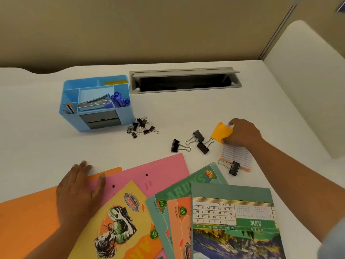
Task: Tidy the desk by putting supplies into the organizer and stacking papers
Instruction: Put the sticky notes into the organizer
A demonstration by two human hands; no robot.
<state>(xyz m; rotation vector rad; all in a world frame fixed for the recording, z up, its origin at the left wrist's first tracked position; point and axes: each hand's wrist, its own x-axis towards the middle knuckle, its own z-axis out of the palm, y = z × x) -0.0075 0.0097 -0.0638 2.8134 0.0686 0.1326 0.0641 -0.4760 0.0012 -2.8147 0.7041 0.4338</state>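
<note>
We see the left hand (78, 187) lying palm down, well nearer the camera than the blue organizer (97, 101). Its fingers are straight and slightly spread, pressing flat on an orange folder (28, 212), and its forearm runs in from the lower left. The right hand (242, 133) reaches out well to the right of the organizer, knuckles up, its bare forearm stretched from the lower right. Its thumb and curled fingers seem to pinch an orange sticky-note pad (221, 131), though the palm hides the fingertips from us.

Light: soft, even, warm-tinted, from above | Shadows: faint, short beside black metal binder clips (175, 145) | Sharpness: slightly soft, print smeared | Edges: flat white desk top (46, 146) bows, wide-angle
</note>
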